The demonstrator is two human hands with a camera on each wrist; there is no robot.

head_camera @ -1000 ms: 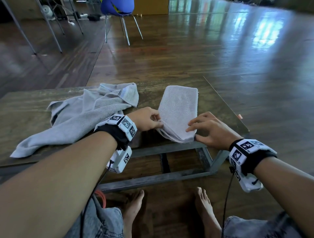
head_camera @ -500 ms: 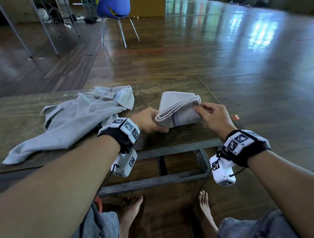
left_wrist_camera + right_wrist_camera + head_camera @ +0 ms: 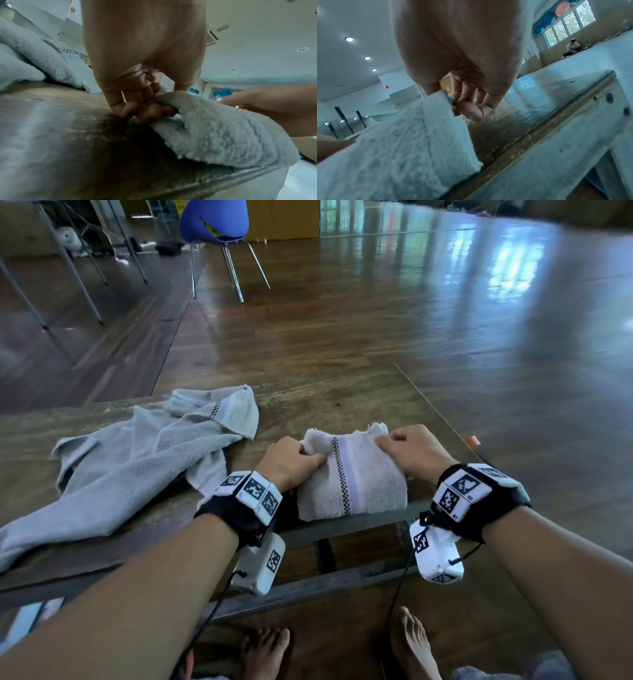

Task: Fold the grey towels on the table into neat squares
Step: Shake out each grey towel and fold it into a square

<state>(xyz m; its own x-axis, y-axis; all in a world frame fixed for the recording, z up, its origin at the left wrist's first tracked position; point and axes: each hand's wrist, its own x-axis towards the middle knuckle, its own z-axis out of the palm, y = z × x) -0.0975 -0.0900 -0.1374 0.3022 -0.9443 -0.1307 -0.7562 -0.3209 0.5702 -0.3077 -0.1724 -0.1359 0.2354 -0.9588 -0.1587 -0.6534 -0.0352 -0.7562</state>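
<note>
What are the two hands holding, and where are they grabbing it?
Both hold the folded towel by its far corners: left hand pinches the left corner, right hand the right one.

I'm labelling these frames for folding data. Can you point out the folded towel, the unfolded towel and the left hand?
folded towel [image 3: 363, 484]: head view, on its top face right of the checked stripe.
unfolded towel [image 3: 137, 460]: head view, on its rumpled middle.
left hand [image 3: 291, 462]: head view, on its back.

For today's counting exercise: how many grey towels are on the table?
2: a folded towel at the near edge, held by both hands, and a crumpled towel to its left. None seems hidden.
</note>
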